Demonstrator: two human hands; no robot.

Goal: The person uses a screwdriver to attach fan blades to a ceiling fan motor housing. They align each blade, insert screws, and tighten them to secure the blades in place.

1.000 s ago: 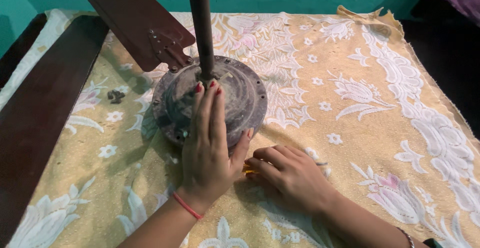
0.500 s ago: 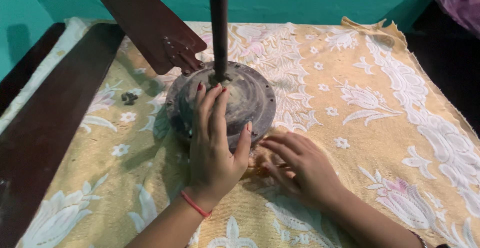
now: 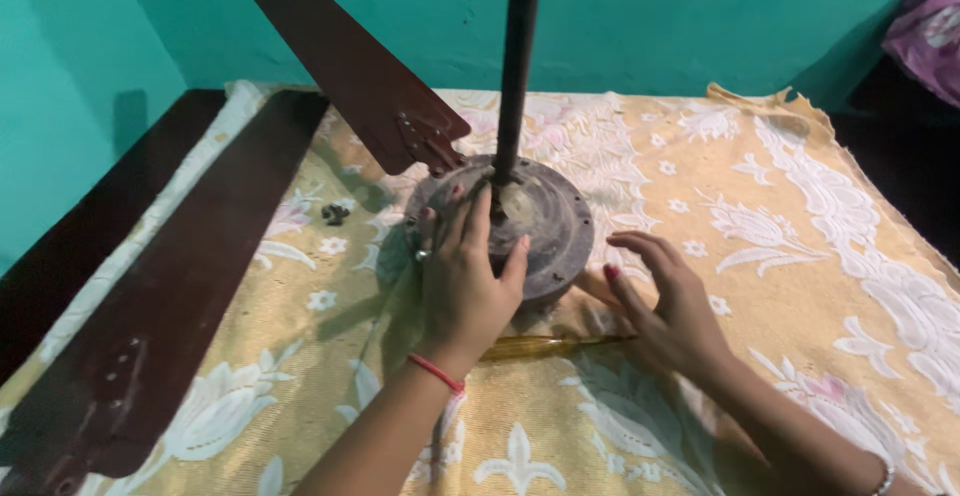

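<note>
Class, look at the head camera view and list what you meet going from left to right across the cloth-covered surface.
Loose dark fan blade → small dark hardware piece → left hand on the round fan motor housing → right hand → bare patterned cloth.

Likely a home room, teal painted walls (image 3: 650, 16), floral yellow cloth (image 3: 800, 206) over a table

A yellow floral cloth (image 3: 800, 216) covers the bed. On it rest a round fan motor housing (image 3: 545, 221), 1 loose dark fan blade (image 3: 170, 306) at left, and a small screw (image 3: 334, 214) between them.
</note>
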